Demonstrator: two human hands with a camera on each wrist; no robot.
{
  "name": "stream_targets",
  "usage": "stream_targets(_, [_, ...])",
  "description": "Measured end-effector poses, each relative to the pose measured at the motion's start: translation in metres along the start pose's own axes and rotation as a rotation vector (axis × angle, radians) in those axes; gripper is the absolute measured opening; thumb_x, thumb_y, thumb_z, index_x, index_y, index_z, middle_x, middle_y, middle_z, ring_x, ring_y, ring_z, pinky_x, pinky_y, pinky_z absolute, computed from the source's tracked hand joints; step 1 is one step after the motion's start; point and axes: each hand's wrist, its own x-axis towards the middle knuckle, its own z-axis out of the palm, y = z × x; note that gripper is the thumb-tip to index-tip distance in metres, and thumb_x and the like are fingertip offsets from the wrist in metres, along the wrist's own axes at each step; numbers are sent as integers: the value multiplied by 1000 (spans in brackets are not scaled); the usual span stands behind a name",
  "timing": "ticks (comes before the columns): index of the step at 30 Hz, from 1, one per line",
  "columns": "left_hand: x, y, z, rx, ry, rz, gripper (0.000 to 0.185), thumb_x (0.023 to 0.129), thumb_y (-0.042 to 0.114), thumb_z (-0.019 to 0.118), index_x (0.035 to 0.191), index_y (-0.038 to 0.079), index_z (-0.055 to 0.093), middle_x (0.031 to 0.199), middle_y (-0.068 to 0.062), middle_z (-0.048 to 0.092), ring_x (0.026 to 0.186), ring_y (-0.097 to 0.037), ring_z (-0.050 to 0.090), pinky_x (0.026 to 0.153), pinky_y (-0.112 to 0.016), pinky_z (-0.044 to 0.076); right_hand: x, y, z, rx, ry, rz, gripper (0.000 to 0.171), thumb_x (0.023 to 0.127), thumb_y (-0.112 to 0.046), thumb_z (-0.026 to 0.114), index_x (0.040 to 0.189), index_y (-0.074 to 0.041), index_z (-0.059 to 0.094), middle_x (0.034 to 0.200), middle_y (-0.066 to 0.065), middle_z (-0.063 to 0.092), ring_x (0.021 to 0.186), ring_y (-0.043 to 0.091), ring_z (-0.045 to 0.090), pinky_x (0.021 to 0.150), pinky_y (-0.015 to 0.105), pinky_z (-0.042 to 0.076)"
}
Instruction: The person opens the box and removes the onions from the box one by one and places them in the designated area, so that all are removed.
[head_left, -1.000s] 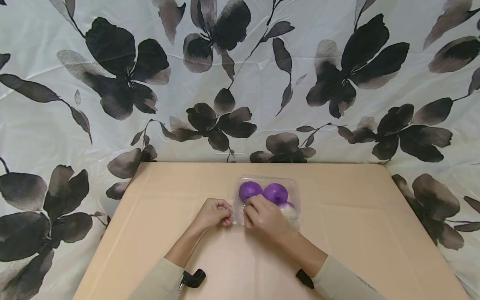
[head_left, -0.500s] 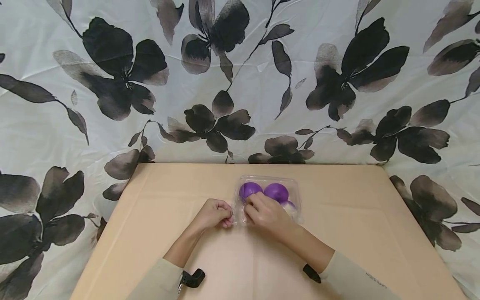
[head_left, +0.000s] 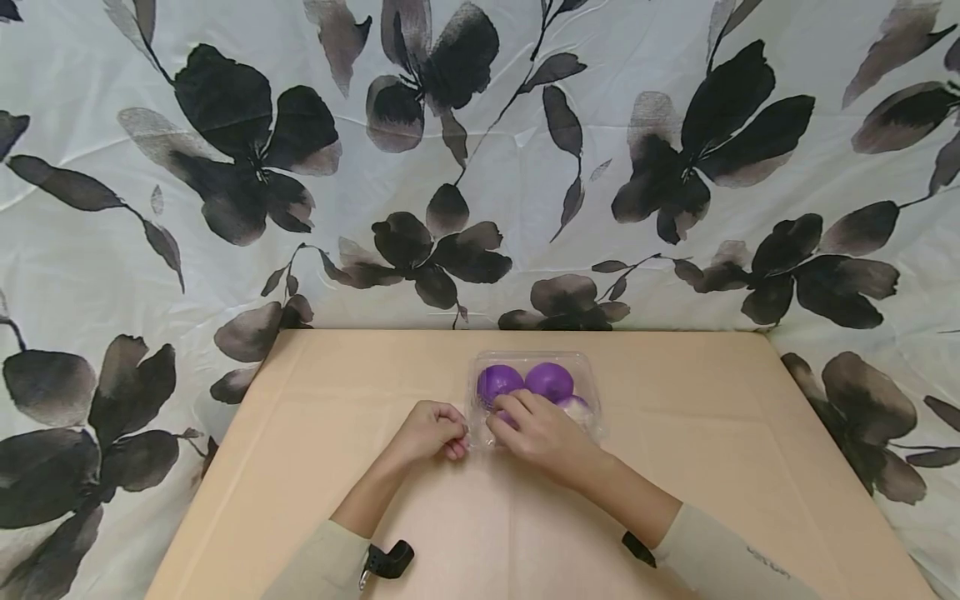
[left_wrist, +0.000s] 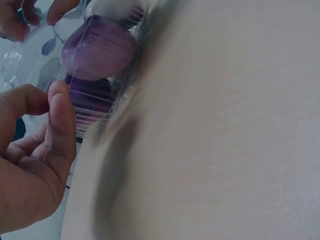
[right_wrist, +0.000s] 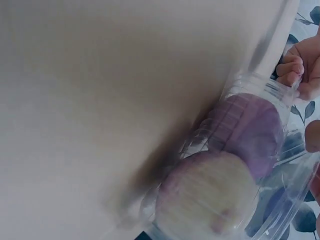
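Two hands: both are set at the near left corner of a clear plastic clamshell box on a tan table.
Left hand: the fingers are curled and the box's near left edge is pinched between fingertips and thumb, as seen from the left wrist.
Right hand: it is laid over the near part of the lid, fingers bent; the lid's edge appears to be gripped by the fingertips, though the exact hold is hidden from the head view.
Box position: it is placed near the middle of the table, slightly toward the far edge.
Contents: two purple balls are seen side by side in the far half; a whitish ball tinged with purple is seen nearer, on the right.
Sleeves: beige sleeves are worn on both arms.
Backdrop: a white cloth printed with dark flowers is hung behind and around the table.
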Motion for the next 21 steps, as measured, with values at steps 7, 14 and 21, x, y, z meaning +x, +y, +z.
stream_targets(7, [-2,1,-3,-19,-3,2,13,93,-7,60,95,-20,64,69,-11,72,55,-10,67,53,-20,61,-2,7,-13,-1,-10,49,13,106,-16,56,110,-9,66,118,13,68,104,29,67,92,36,64])
stream_targets(14, [-5,-1,-5,-28,3,10,12,92,-9,59,94,-19,64,67,-7,71,55,-8,67,53,-20,62,6,29,-37,179,-51,149,34,86,2,77,118,-9,69,123,11,67,115,29,65,102,40,61])
stream_targets(21, [-4,-4,-6,-36,8,-13,12,93,-8,60,97,-18,65,69,-8,72,59,-11,69,56,-22,63,7,45,-43,237,-19,241,20,97,-13,71,117,-12,72,121,8,70,114,27,66,101,40,61])
